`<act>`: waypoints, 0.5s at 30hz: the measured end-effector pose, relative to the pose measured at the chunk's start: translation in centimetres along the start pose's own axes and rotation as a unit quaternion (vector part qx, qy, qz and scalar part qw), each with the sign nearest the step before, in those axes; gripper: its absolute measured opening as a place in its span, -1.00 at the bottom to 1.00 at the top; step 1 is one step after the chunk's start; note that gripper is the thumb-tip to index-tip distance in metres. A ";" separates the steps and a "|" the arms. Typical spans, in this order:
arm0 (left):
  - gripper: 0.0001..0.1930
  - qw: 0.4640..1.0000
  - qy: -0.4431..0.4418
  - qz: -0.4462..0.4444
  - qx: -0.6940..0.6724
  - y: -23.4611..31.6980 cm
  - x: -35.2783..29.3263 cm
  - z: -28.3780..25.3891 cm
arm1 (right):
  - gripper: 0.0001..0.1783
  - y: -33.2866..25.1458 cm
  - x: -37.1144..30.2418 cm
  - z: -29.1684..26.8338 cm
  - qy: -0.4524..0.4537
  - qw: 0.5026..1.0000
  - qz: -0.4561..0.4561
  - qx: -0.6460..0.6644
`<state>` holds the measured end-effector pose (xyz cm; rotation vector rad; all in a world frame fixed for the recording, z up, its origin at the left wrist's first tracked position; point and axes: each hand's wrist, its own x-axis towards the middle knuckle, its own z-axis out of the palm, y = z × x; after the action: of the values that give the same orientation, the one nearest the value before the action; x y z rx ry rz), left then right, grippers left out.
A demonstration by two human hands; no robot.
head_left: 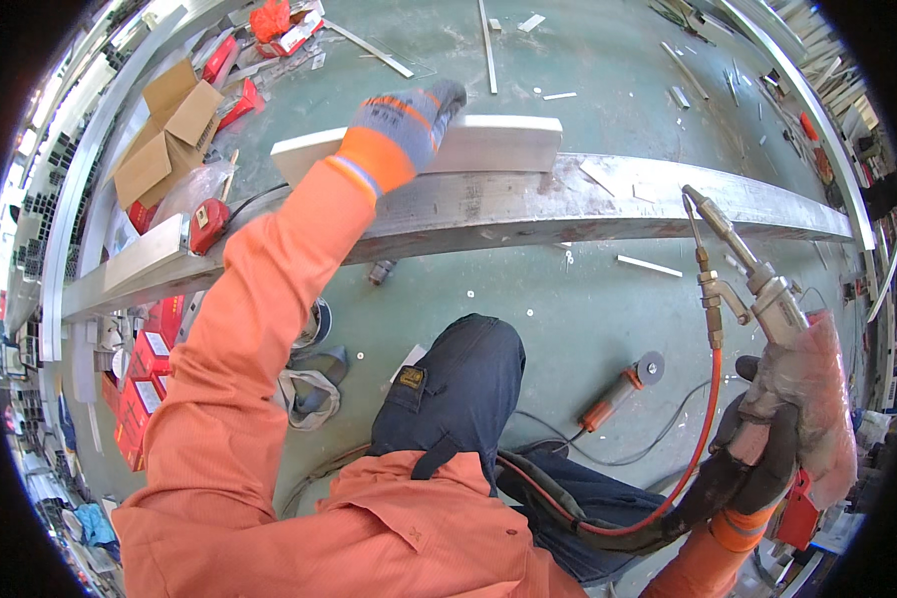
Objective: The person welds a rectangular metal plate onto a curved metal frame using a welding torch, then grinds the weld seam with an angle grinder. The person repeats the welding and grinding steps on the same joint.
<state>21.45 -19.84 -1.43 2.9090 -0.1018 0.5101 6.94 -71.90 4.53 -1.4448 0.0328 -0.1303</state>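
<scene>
Right hand (767, 439) grips a welding torch (738, 264) while left hand (409, 120) clasps a pale block (498, 143) atop the steel beam (608, 204).

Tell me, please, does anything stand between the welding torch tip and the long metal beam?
Nothing visible does. The right hand holds the welding torch with its tip just above the long metal beam; the gap is bare. The left hand rests on the pale short bar, further left.

I see my orange sleeve (259, 329), a grey glove with orange cuff on my left hand (404, 125), a pale beam (498, 143), green floor (568, 309), and a red hose (703, 439).
</scene>
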 end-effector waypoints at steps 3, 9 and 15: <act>-0.69 0.999 0.012 -0.011 -0.036 -3.1 3.1 2.1 | 0.00 0.9 -1.5 1.3 0.099 0.990 -0.005 -0.101; -0.61 0.982 -0.180 -0.048 -0.021 -2.1 2.0 2.1 | -0.17 -0.4 -3.8 7.7 0.027 0.997 -0.067 -0.010; -0.49 0.991 -0.127 -0.019 -0.022 1.5 -0.7 1.9 | -0.08 -2.1 1.4 -1.2 -0.035 0.979 0.151 -0.132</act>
<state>21.29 -21.64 -3.19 2.9120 -0.0905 0.1273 8.11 -73.49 6.59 -1.6909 0.2182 0.1803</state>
